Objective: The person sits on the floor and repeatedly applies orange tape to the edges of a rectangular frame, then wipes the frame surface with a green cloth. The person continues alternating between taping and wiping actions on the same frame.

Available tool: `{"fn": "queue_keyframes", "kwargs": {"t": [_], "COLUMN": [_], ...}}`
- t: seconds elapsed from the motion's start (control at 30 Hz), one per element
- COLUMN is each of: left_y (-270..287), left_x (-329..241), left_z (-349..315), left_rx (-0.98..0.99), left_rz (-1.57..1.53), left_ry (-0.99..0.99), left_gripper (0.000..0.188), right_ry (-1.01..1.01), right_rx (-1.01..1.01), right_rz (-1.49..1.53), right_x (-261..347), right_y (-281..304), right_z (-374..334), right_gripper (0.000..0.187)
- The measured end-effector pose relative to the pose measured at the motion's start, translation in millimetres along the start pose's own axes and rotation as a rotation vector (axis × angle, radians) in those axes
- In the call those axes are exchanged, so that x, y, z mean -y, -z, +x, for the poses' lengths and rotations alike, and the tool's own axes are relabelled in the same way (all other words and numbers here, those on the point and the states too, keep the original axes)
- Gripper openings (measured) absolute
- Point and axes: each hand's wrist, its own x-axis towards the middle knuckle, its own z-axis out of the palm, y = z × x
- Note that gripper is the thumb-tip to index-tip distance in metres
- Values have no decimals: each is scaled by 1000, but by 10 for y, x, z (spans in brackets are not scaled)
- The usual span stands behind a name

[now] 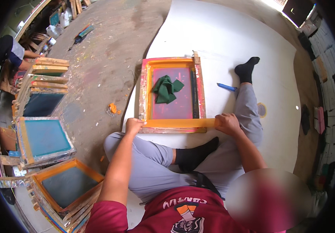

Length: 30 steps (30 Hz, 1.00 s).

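The head view shows both hands closed on one strip of orange tape [180, 123], stretched along the near rail of the printing frame [172, 95]. The left hand [133, 126] pinches the tape at the frame's near left corner, and the right hand [226, 123] holds the other end, a little past the frame's near right corner. The tape looks flat and touches the rail over most of its length, so I judge that the step in hand is pressing the strip down on this edge. The move after it calls for keeping the strip straight and in line with the rail while the fingers rub it down from the ends.

Inside the frame lies a crumpled green cloth [166, 89], near the far half of the mesh and well apart from the tape. The frame rests on a large white sheet [221, 35], close to the sheet's left edge. To the right of the frame there is open sheet, with only a blue tool [226, 87] and the person's stretched leg [249, 105] beside it. Left of the frame is bare concrete floor [97, 70], and further left stand stacked frames [45, 136], well apart.
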Motion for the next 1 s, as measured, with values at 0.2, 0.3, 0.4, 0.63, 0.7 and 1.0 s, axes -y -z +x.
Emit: {"fn": "queue_keyframes", "kwargs": {"t": [0.2, 0.3, 0.4, 0.63, 0.7, 1.0], "left_y": [-71, -54, -66, -119, -131, -132], "left_x": [-103, -191, -234, -334, -315, -329], "left_z": [-107, -102, -101, -159, -144, -150], "left_rx": [-82, -110, -126, -141, -144, -155], "left_rz": [264, 311, 335, 433, 427, 433], "left_ry": [-160, -197, -208, -178, -183, -224], "left_gripper": [28, 28, 26, 24, 24, 25], "right_ry": [100, 40, 42, -11, -26, 52], "right_rx": [-212, -195, -225, -151, -98, 0], "right_rz": [-58, -109, -112, -205, -247, -348], "right_x": [33, 89, 85, 107, 125, 843], "right_y": [-66, -34, -67, -202, -277, -556], "right_z": [33, 91, 126, 124, 125, 17], "right_gripper": [11, 8, 9, 32, 56, 100]}}
